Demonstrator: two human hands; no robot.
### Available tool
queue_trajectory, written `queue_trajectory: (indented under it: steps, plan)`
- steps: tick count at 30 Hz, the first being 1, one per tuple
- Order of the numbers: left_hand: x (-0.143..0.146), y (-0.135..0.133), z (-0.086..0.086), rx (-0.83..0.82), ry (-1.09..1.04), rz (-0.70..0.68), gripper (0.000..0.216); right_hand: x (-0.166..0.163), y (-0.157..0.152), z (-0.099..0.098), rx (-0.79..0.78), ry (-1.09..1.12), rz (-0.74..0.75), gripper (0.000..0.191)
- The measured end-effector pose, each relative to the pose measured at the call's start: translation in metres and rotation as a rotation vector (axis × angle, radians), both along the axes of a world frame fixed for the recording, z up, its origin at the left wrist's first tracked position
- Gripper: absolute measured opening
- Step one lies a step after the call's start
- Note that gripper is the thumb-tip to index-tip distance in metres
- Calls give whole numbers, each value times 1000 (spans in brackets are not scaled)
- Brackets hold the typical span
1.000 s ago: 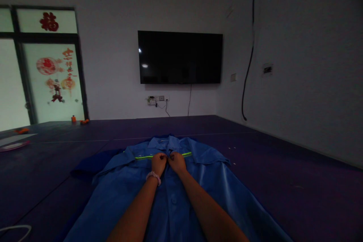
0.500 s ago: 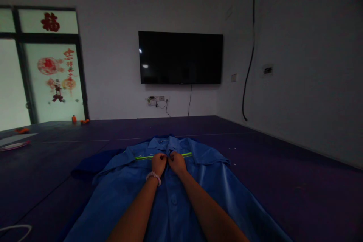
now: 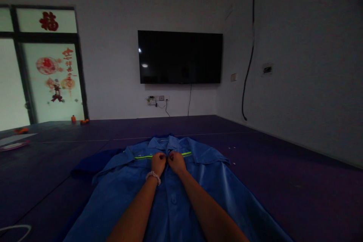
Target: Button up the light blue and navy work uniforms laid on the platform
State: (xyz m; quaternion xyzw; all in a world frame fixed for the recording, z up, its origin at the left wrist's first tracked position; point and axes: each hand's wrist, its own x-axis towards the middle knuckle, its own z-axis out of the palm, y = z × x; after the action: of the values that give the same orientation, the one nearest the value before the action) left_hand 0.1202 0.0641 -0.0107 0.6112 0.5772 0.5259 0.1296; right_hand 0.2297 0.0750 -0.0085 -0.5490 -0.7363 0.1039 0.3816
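A blue short-sleeved shirt [image 3: 121, 196] with yellow-green stripes across the chest lies spread face up, collar at the far end. My left hand [image 3: 159, 163], a pale scrunchie [image 3: 153, 177] round its wrist, pinches the front placket just below the collar. Close beside it, my right hand [image 3: 177, 162] is closed on the placket's other edge. The fingertips nearly meet, and whatever small part they pinch is hidden. Lower on the placket a button [image 3: 174, 199] shows. Darker blue cloth [image 3: 96, 163] sticks out beneath the shirt at the left.
The shirt rests on a dark purple surface [image 3: 283, 181] with seams. A white loop [image 3: 17, 228] lies at the near left, a pink-edged flat item [image 3: 14, 146] farther off. Orange objects [image 3: 84, 121] sit near the door. A black cable [image 3: 248, 68] hangs along the right wall.
Both hands stay pinched at the same spot on the placket. The view has shifted very slightly; nothing else visibly differs.
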Motion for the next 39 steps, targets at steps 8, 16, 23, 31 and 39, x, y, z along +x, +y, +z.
queue_trajectory:
  steps: [8, 16, 23, 31, 39]
  plan:
    - [0, 1, -1, -7, 3, -3, 16, 1, 3, -3, 11, -12, 13, 14]
    - [0, 0, -2, -9, -1, 2, 15, 2, 3, -3, 6, -36, 29, 18]
    - [1, -1, -1, -3, 3, 4, 14, 2, 2, -1, 13, -45, 22, 16]
    - [1, -1, -1, 0, 12, 3, 14, 0, 0, -1, 17, -24, 6, 13]
    - [2, 0, -2, -3, 4, -1, 13, 0, -3, 2, 8, -46, -27, 15]
